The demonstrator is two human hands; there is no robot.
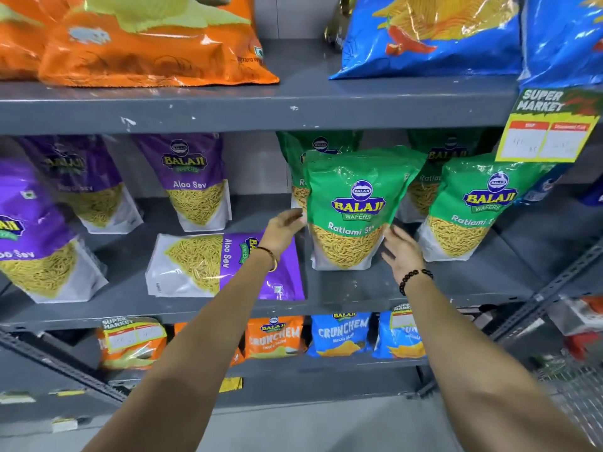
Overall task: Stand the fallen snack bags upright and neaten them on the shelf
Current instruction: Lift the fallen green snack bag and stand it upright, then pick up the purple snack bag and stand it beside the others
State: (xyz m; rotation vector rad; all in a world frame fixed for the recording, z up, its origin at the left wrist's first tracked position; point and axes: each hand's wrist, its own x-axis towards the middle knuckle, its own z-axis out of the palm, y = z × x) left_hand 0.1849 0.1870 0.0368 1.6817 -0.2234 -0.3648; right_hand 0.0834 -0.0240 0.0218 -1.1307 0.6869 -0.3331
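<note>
Snack bags fill the middle shelf (342, 288). My left hand (284, 230) and right hand (403, 252) flank the upright green bag (350, 207), both open, gripping nothing. Nudged carelessly, I judge it could topple onto its right neighbour (470, 210). Just left, near the shelf edge, a glossy purple bag (202, 265) lies flat, unrighted.

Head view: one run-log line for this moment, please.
hands: left hand, right hand open beside upright green bag | purple bag lying flat | shelf
</note>
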